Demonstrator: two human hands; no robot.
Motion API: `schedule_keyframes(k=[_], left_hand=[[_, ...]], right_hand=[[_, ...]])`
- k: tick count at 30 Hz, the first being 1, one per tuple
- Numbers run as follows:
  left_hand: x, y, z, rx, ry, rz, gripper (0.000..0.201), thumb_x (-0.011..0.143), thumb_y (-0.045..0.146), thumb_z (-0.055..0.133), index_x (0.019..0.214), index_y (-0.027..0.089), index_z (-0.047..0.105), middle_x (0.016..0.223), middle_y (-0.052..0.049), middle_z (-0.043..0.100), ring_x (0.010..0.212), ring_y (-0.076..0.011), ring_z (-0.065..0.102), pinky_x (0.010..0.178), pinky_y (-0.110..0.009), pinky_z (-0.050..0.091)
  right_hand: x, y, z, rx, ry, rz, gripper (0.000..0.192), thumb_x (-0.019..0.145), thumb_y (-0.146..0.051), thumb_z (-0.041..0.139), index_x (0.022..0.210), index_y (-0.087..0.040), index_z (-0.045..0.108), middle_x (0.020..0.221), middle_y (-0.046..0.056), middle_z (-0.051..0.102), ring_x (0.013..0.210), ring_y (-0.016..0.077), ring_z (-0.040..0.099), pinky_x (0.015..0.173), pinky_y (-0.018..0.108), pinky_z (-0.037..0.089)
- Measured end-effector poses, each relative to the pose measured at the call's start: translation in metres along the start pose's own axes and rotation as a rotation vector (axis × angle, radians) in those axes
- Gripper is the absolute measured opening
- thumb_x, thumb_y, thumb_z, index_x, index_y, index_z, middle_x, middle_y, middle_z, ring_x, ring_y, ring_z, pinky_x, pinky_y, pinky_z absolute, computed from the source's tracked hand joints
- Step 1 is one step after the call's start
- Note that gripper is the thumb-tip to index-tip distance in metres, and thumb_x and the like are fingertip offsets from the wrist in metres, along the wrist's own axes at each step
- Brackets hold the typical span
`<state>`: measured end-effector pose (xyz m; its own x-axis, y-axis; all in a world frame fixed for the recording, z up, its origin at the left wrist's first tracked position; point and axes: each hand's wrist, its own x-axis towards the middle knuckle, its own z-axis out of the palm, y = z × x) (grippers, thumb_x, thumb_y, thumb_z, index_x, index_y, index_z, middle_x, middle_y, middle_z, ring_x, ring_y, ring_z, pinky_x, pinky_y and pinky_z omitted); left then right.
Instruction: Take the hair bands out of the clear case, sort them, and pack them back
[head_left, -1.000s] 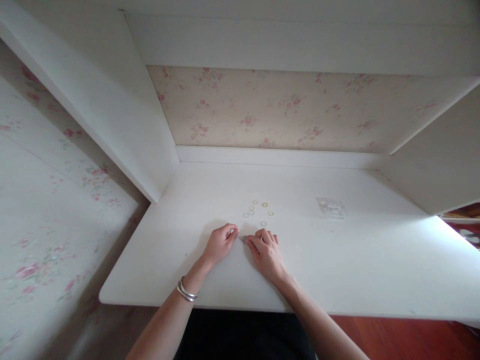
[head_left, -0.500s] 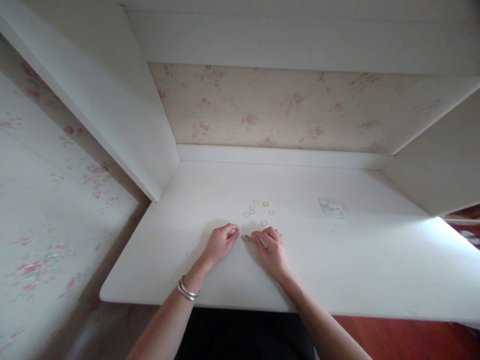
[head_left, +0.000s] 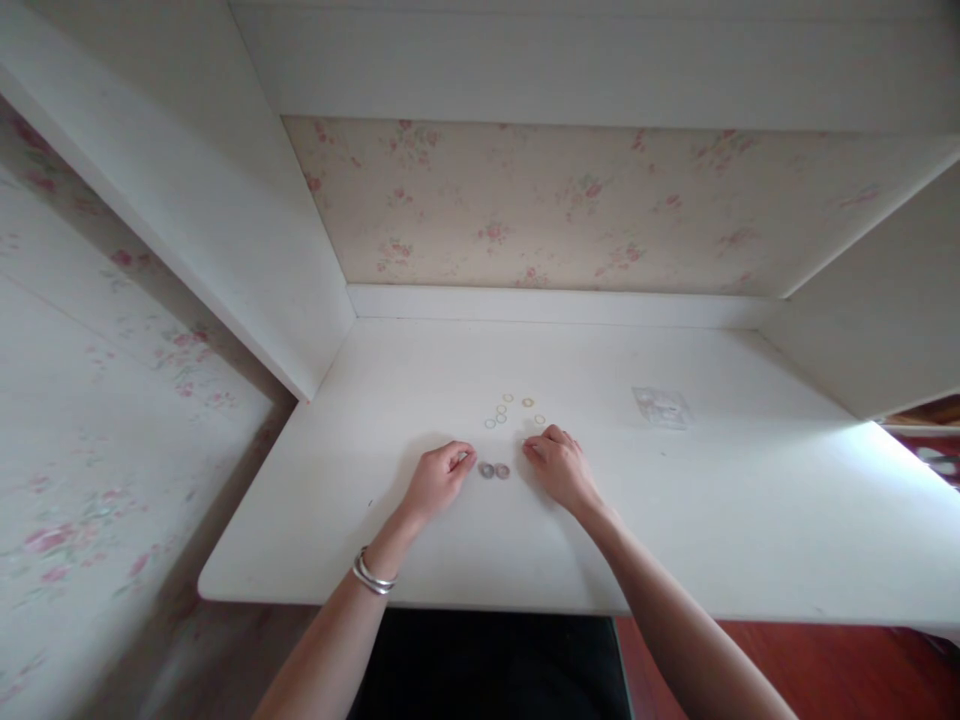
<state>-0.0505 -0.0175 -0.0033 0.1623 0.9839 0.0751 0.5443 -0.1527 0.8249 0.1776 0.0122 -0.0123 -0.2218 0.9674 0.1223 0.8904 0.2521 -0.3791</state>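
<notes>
My left hand (head_left: 441, 475) rests on the white desk with thumb and fingertips pinched together. Whatever may be between them is too small to make out. Just right of it, two grey-pinkish rings (head_left: 495, 470) lie flat side by side. My right hand (head_left: 561, 468) has its fingertips closed at the desk surface, on a thin pale ring (head_left: 524, 441) that they mostly cover. Beyond the hands lie several thin ring outlines, some silvery (head_left: 490, 424), others gold-coloured (head_left: 508, 398). One thicker gold ring (head_left: 528, 402) is among them.
A clear plastic bag (head_left: 663, 408) with small contents lies to the right on the white desk (head_left: 720, 520). White side panels (head_left: 225, 200) and a back edge strip (head_left: 562, 307) enclose the desk. A tiny dark speck (head_left: 370, 503) is at left.
My right hand has let go of a grey-pinkish ring, now beside the other one, and moved up and right to a thin ring. My left hand has stayed nearly in place.
</notes>
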Motion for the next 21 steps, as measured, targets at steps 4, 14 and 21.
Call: schedule_keyframes(k=[4, 14, 21], left_hand=[[0.0, -0.001, 0.0, 0.0, -0.005, -0.001, 0.031, 0.087, 0.042, 0.045, 0.088, 0.018, 0.063, 0.052, 0.005, 0.042, 0.047, -0.0095, 0.038, 0.047, -0.021, 0.027], [0.002, -0.003, 0.002, 0.014, -0.009, 0.015, 0.029, 0.087, 0.041, 0.045, 0.089, 0.018, 0.063, 0.052, 0.006, 0.042, 0.047, -0.0094, 0.038, 0.048, -0.021, 0.028], [0.002, -0.004, 0.002, 0.032, 0.003, 0.023, 0.029, 0.087, 0.041, 0.045, 0.09, 0.018, 0.063, 0.053, 0.005, 0.044, 0.048, -0.0095, 0.04, 0.049, -0.021, 0.028]], right_hand=[[0.0, -0.006, 0.0, -0.017, -0.01, -0.008, 0.022, 0.09, -0.025, 0.045, 0.086, -0.023, 0.067, 0.088, 0.005, 0.057, 0.087, 0.0169, 0.052, 0.075, 0.029, 0.034], [-0.034, -0.011, 0.003, 0.066, 0.055, -0.107, 0.022, 0.093, -0.029, 0.044, 0.092, -0.025, 0.065, 0.084, 0.003, 0.056, 0.081, 0.016, 0.052, 0.075, 0.029, 0.035], [-0.041, -0.014, 0.002, 0.09, 0.008, -0.117, 0.021, 0.092, -0.027, 0.045, 0.089, -0.026, 0.066, 0.083, 0.002, 0.056, 0.079, 0.0157, 0.053, 0.074, 0.03, 0.036]])
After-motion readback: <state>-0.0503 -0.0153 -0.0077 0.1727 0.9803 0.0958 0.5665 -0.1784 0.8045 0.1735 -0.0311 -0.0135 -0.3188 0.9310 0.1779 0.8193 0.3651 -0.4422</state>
